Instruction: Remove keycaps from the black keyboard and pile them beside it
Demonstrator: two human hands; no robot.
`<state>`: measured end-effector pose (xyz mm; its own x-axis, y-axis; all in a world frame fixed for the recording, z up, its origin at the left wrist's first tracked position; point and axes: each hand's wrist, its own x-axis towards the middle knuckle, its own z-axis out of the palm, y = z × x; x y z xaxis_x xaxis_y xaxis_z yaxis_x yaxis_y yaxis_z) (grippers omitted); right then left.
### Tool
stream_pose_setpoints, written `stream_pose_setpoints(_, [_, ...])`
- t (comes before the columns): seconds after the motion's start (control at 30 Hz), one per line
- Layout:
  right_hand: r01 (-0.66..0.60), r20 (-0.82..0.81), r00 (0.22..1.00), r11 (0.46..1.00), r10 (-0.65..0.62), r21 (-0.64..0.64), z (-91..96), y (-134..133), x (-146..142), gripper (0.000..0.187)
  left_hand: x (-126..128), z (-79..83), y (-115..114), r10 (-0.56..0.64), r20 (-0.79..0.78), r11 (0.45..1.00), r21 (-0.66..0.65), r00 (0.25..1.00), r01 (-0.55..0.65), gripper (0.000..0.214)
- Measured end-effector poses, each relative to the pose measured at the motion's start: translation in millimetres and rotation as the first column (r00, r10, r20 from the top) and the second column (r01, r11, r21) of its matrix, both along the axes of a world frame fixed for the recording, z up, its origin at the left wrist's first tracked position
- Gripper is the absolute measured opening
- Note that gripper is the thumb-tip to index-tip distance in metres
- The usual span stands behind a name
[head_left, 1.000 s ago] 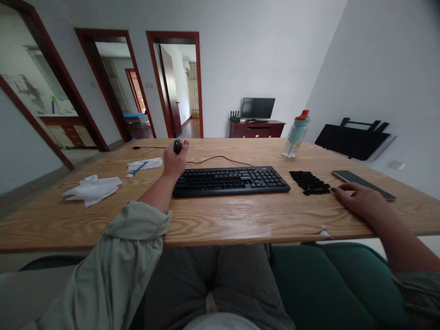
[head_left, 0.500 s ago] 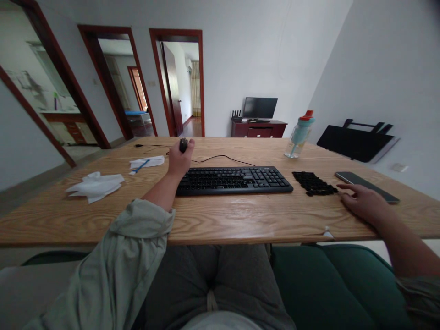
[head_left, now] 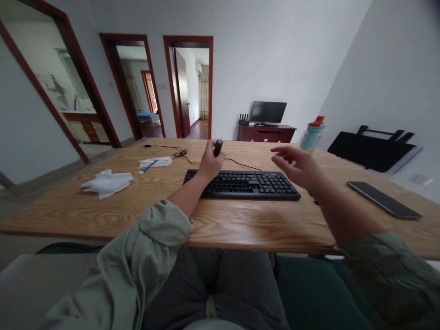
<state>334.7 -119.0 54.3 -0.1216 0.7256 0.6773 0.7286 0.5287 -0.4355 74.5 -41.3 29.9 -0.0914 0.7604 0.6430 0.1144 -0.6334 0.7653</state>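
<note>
A black keyboard (head_left: 245, 184) lies in the middle of the wooden table (head_left: 137, 206), its cable running back to the left. My left hand (head_left: 209, 161) is raised over the keyboard's left end and grips a small dark object (head_left: 217, 147) upright between thumb and fingers. My right hand (head_left: 297, 165) hovers above the keyboard's right end with its fingers spread and nothing in it. My right forearm hides the pile of black keycaps that lay right of the keyboard.
A phone (head_left: 383, 199) lies face up at the right. A teal bottle (head_left: 312, 134) stands behind my right hand. Crumpled white tissue (head_left: 107, 182) and a second tissue with a blue stick (head_left: 154, 162) lie at the left. A black folded stand (head_left: 373, 147) leans by the wall.
My right hand has lifted off the table near the keycaps and swung left, above the keyboard's right end. My left hand with the dark object moved right over the keyboard. The camera turned left.
</note>
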Motion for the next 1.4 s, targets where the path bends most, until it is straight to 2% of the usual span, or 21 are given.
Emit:
stream_pose_setpoints(0.07, [-0.186,-0.035,0.982,0.982,0.186,0.002,5.8,20,-57,0.041,6,-2.5,-3,-0.042,-0.101,0.999,-0.003,0.994,0.042,0.021])
stream_pose_setpoints(0.13, [-0.279,-0.104,0.955,0.96,0.277,-0.011,-0.1,36,-98,0.041,7,-6.7,-4,-0.077,-0.165,0.997,0.014,0.983,0.08,0.021])
stream_pose_setpoints(0.23, [-0.305,-0.201,0.934,0.952,0.295,-0.017,-18.0,51,-124,0.038,3,-13.7,-1,-0.08,-0.232,0.996,0.008,0.969,0.084,0.024])
stream_pose_setpoints(0.33, [-0.316,-0.294,0.909,0.948,0.295,-0.026,-29.8,58,-117,0.038,-3,-18.5,3,-0.148,-0.358,0.988,-0.024,0.922,0.15,0.025])
stream_pose_setpoints(0.4, [-0.292,-0.379,0.887,0.956,0.262,-0.021,-31.2,60,-107,0.039,-6,-20.5,4,-0.171,-0.476,0.985,-0.054,0.863,0.165,0.022])
stream_pose_setpoints(0.47, [-0.258,-0.468,0.855,0.966,0.223,-0.01,-29.4,61,-99,0.041,-9,-22.5,5,-0.166,-0.56,0.986,-0.101,0.811,0.132,0.02])
stream_pose_setpoints(0.57, [-0.236,-0.534,0.822,0.972,0.199,-0.001,-26.2,61,-95,0.042,-12,-26.0,6,-0.15,-0.588,0.986,-0.152,0.795,0.074,0.022])
stream_pose_setpoints(0.8, [-0.237,-0.528,0.826,0.972,0.196,-0.01,-29.0,61,-95,0.044,-14,-32.5,10,-0.149,-0.627,0.989,-0.093,0.765,0.117,0.023])
stream_pose_setpoints(0.87, [-0.279,-0.506,0.833,0.96,0.222,-0.038,-33.2,63,-96,0.044,-13,-33.5,10,-0.157,-0.636,0.988,-0.095,0.756,0.125,0.025])
stream_pose_setpoints(1.0, [-0.395,-0.415,0.854,0.91,0.315,-0.122,-41.3,66,-99,0.041,-13,-33.5,10,-0.215,-0.648,0.973,-0.077,0.73,0.219,0.031])
stream_pose_setpoints(1.07, [-0.342,-0.377,0.887,0.928,0.267,-0.146,-42.4,65,-98,0.041,-15,-32.3,10,-0.215,-0.657,0.975,-0.103,0.723,0.197,0.032])
stream_pose_setpoints(1.2, [-0.152,-0.366,0.928,0.969,0.072,-0.196,-39.3,63,-93,0.047,-22,-30.3,11,-0.173,-0.67,0.984,-0.141,0.722,0.105,0.028])
stream_pose_setpoints(1.3, [-0.102,-0.377,0.926,0.971,0.014,-0.216,-38.2,63,-89,0.05,-25,-31.0,11,-0.138,-0.676,0.99,-0.078,0.724,0.116,0.025])
stream_pose_setpoints(1.4, [-0.044,-0.364,0.931,0.975,-0.04,-0.219,-39.9,65,-88,0.054,-23,-33.4,11,-0.147,-0.686,0.988,-0.073,0.712,0.134,0.024])
